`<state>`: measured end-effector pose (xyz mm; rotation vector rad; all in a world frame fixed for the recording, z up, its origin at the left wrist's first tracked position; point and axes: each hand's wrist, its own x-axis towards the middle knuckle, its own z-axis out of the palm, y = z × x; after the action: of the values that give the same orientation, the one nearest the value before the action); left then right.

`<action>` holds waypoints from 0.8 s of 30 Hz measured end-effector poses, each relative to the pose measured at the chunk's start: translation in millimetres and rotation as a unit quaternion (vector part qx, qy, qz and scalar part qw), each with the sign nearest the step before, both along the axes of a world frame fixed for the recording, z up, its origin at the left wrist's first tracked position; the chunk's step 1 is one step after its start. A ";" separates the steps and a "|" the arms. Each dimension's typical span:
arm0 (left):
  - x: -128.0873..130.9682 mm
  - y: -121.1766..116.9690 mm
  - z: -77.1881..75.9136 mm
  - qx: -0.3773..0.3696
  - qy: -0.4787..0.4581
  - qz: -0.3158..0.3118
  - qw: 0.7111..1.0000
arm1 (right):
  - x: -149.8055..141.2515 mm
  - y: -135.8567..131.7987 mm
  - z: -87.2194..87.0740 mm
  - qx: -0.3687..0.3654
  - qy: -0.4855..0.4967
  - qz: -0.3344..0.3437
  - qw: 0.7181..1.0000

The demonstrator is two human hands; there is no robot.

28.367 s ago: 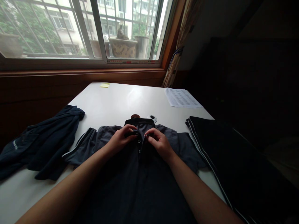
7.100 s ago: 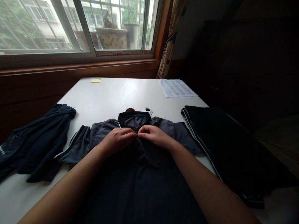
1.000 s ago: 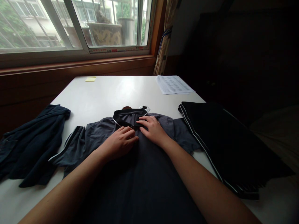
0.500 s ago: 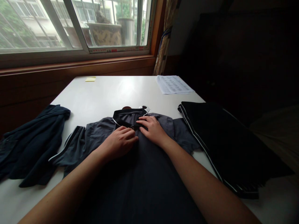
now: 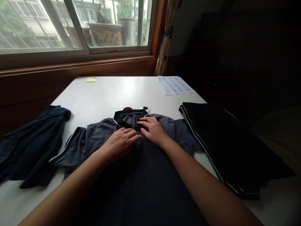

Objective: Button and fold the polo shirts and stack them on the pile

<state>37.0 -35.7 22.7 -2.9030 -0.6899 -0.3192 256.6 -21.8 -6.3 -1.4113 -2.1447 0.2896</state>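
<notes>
A dark grey polo shirt [image 5: 150, 169] lies spread on the white table, its black, white-edged collar [image 5: 121, 120] away from me. Just below the collar's left part, my left hand [image 5: 123, 141] rests on the shirt front, fingers together and thumb held apart. Its fingertips touch the cloth near the neck opening; what lies under them is hidden. My right hand [image 5: 154, 129] is on the right side of the collar, fingers spread and lying on the fabric. The short left sleeve [image 5: 72, 146] has a black and white band.
Dark navy clothing [image 5: 39, 141] lies at the left, and a folded black garment with white stripes [image 5: 225, 144] at the right. Behind the collar are a white ring-shaped object [image 5: 146, 109] and a brown round one [image 5: 127, 108]. Printed papers [image 5: 175, 85] and a yellow note [image 5: 91, 79] lie farther back.
My left hand has shifted slightly, its fingers straightening and its thumb reaching farther right. A small round button seen by its fingertips is now mostly covered. The right hand stays put.
</notes>
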 end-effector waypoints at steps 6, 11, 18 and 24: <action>3.6 -3.3 1.6 0.006 0.011 -0.002 1.000 | 0.0 0.7 -1.3 0.000 0.001 -0.001 1.000; 3.2 -2.4 0.1 0.005 0.005 0.000 1.000 | 0.2 1.3 -2.9 0.003 0.002 0.000 1.000; 3.1 -1.6 1.1 -0.016 -0.004 -0.006 1.000 | 0.4 1.7 -3.3 0.006 0.002 0.001 1.000; 3.9 -1.8 0.6 -0.009 -0.001 -0.011 1.000 | 0.3 2.6 -3.4 0.010 0.000 0.002 1.000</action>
<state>40.9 -37.5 23.3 -2.9292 -0.6650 -0.3197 257.0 -19.2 -9.7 -1.3959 -2.1448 0.2676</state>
